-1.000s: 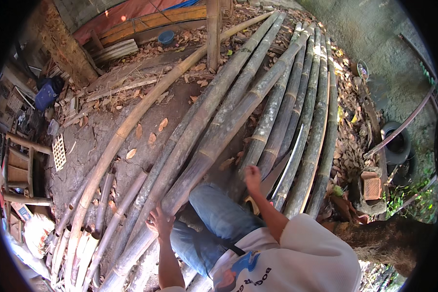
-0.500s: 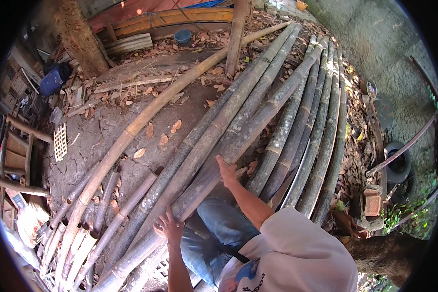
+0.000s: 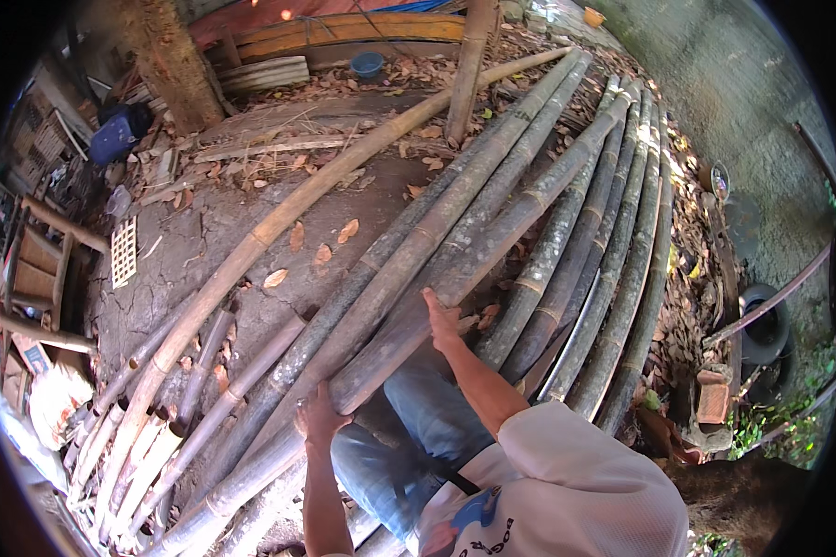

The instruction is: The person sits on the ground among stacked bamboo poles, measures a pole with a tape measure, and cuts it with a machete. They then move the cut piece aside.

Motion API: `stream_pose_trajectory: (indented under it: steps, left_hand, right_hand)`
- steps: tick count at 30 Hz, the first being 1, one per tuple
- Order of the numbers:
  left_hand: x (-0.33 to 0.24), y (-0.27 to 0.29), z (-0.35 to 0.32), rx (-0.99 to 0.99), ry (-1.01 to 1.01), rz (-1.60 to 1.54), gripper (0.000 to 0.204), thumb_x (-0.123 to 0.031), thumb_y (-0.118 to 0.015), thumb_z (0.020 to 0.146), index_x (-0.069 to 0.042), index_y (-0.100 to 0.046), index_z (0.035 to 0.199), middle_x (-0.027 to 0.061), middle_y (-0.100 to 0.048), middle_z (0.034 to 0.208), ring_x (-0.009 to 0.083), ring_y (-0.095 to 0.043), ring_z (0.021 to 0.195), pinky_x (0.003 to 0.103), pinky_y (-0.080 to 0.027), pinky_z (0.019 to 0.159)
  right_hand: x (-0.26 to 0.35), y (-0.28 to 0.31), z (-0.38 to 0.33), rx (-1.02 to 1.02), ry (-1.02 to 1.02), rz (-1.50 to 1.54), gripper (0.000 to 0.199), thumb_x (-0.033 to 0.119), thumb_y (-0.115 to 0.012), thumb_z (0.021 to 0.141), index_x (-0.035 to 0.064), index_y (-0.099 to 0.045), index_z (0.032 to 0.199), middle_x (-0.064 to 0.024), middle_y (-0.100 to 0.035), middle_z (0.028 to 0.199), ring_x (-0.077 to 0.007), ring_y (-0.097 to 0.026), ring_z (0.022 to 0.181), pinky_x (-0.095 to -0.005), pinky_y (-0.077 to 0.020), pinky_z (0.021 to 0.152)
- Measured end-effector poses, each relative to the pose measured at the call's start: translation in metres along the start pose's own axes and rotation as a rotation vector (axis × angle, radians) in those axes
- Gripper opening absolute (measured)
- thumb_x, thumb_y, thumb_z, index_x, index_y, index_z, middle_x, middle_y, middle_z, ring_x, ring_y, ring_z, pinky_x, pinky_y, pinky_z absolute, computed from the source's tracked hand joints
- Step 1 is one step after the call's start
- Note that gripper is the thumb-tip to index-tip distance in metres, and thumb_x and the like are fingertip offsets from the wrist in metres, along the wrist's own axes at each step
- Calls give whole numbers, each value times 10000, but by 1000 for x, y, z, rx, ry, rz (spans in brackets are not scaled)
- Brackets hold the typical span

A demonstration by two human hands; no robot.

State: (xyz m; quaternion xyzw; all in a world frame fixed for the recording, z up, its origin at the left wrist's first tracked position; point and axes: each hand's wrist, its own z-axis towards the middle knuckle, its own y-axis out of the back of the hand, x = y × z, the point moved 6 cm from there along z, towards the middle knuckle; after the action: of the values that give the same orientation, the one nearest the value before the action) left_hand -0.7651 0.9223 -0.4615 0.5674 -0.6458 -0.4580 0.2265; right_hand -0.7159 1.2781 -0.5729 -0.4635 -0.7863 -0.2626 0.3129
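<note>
My right hand (image 3: 443, 322), clear of it 1 second ago, now presses the thick bamboo pole (image 3: 392, 343) slanting past my knees (image 3: 418, 399); my left hand (image 3: 321, 416) touches it too, so 2 hands share it. I can't tell whether either grips.

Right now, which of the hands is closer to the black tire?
Right. The right hand touches a bamboo pole, off to the left of the black tire; the left hand is farther left of it, lower in the picture.

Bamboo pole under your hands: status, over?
Left hand on the bamboo pole. Right hand against it, farther up. Other poles lie close on both sides.
</note>
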Motion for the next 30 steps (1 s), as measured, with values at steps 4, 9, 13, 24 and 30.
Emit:
stream_pose_trajectory:
  steps: [4,9,13,24,30]
  left_hand:
    - [4,3,-10,-77,-14,67,1025,-322,-953,525,-191,-444,1405,180,-600,1289,385,-575,1231,538,-427,1036]
    - [11,9,-34,-121,33,46,1056,-286,-952,543,-227,-404,1443,182,-568,1332,385,-537,1279,559,-403,1062]
    - [27,14,-61,-121,55,-1,1063,-243,-963,487,-274,-445,1415,164,-576,1308,403,-520,1281,563,-387,1069]
    - [30,37,-71,-71,-13,-30,966,-317,-941,473,-223,-527,1341,167,-616,1189,402,-598,1139,530,-476,960]
    - [45,70,-33,-135,-102,-36,927,-367,-918,482,-180,-547,1311,180,-649,1143,409,-633,1085,493,-543,880]
  right_hand:
    - [1,5,1,267,-159,151,994,514,-881,702,-9,-410,1404,-162,-538,1295,-292,-595,1111,-484,-529,853]
    - [6,-4,-21,372,-152,340,814,399,-878,746,16,-486,1347,-151,-546,1306,-295,-591,1134,-503,-519,887]
    - [-13,5,-40,371,-216,267,802,450,-848,777,68,-482,1379,-127,-542,1327,-288,-578,1176,-524,-513,928]
    - [9,10,-81,530,-146,179,898,546,-777,821,126,-375,1505,-140,-446,1475,-332,-432,1368,-626,-363,1088]
    - [54,-27,-85,559,-103,130,906,444,-821,812,124,-347,1514,-119,-416,1504,-351,-432,1364,-684,-413,1014]
